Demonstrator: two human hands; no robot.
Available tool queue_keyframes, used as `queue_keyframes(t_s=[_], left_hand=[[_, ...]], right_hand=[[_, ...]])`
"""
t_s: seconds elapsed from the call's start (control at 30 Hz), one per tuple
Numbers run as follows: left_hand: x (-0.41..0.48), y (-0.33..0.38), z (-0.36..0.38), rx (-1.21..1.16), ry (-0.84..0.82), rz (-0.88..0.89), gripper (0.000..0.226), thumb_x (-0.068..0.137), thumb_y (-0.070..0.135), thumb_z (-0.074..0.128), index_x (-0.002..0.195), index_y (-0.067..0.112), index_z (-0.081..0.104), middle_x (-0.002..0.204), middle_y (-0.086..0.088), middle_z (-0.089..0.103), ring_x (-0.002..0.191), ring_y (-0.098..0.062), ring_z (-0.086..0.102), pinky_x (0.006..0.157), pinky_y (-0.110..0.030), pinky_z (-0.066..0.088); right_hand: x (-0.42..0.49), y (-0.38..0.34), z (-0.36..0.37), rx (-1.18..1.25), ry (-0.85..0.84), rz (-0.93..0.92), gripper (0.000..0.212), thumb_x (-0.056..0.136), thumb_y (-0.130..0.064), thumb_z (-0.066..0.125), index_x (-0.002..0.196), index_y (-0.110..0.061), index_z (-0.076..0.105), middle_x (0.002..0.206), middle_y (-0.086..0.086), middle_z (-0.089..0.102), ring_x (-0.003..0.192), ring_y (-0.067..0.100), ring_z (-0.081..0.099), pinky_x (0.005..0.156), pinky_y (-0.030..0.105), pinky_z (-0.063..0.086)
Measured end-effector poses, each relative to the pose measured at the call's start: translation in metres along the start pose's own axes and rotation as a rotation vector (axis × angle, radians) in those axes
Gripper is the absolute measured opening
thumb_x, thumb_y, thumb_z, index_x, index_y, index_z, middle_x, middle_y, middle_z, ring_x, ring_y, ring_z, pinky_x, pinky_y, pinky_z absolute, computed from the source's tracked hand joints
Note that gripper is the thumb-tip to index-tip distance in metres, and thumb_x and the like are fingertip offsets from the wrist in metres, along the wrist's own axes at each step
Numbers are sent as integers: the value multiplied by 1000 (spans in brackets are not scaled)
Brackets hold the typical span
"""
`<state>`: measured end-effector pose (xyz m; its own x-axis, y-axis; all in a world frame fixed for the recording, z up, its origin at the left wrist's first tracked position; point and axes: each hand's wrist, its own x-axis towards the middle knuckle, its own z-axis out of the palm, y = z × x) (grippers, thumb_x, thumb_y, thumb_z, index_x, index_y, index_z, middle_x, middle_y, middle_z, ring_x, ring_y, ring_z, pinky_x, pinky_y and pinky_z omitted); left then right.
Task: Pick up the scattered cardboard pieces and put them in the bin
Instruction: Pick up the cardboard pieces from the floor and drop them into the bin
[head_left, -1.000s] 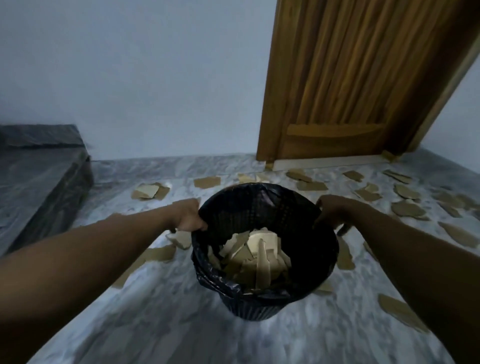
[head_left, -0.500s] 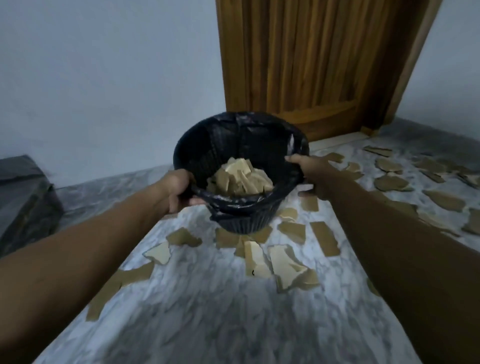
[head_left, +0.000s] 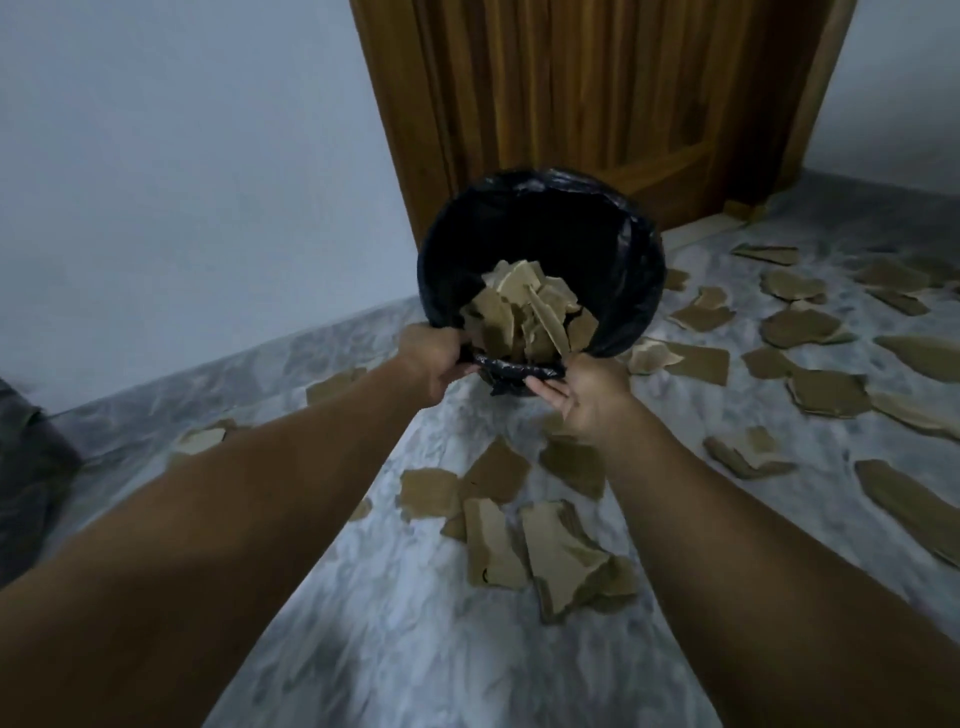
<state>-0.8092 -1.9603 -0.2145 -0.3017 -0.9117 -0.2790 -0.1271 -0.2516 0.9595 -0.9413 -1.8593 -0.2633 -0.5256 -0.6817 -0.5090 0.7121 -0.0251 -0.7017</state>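
Many cardboard pieces (head_left: 563, 558) left on the floor (head_left: 415, 623), nearest heap below the lifted bin (head_left: 613, 270), closer to the right hand (head_left: 587, 397). Grips the bin's tilted near rim with the left hand (head_left: 434, 361); props it, seemingly on straight fingers, with the right.

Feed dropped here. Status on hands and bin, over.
Left hand grips bin rim; right hand supports it underneath, fingers straight. Bin held up, tipped this way, part full. Cardboard pieces litter floor below.
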Motion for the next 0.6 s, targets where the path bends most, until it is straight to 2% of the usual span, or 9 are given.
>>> queue_keyframes(t_s=[0.1,0.2,0.37,0.43,0.5,0.53,0.6], left_hand=[[18,-11,-3,34,49,-17,4,93,3,61,92,0,64,96,-16,67,80,-32,70,77,-42,62],[29,-14,-14,110,92,-57,17,94,15,64,104,1,64,99,-12,70,83,-33,73,69,-41,62],[28,-6,-26,238,111,-50,22,95,27,64,106,8,64,97,-5,70,89,-31,72,77,-44,60],[28,-16,-25,303,111,-27,29,95,29,62,117,9,59,97,-3,66,90,-31,70,75,-42,59],[29,-43,-28,409,127,-19,39,94,32,63,126,13,53,97,-6,65,85,-29,69,74,-41,58],[29,-62,-32,545,127,-3,42,91,35,65,125,14,54,96,-7,65,87,-29,69,75,-39,56],[27,-110,-41,908,58,0,47,86,44,66,122,16,58,105,-5,66,101,-26,66,79,-32,52]], right_hand=[[18,12,2,11,-15,30,36,103,-13,46,139,-6,44,121,20,61,81,30,72,59,34,61],[27,11,16,-24,-4,-8,42,100,-29,55,136,-9,46,109,20,66,67,25,75,55,33,61],[31,14,31,-274,29,-226,39,97,-38,58,125,-10,57,91,9,67,81,33,72,66,52,61],[46,32,24,-460,56,-307,41,92,-47,56,111,-11,60,91,11,66,82,35,68,75,54,59],[65,60,12,-731,53,-364,37,91,-44,54,91,-8,58,82,14,60,77,29,60,75,44,54],[69,72,3,-916,13,-363,31,93,-38,54,87,-8,56,76,12,54,77,25,55,73,37,47],[77,96,-18,-1372,-96,-256,18,97,-28,54,94,-11,57,69,2,42,82,21,48,73,29,36]])
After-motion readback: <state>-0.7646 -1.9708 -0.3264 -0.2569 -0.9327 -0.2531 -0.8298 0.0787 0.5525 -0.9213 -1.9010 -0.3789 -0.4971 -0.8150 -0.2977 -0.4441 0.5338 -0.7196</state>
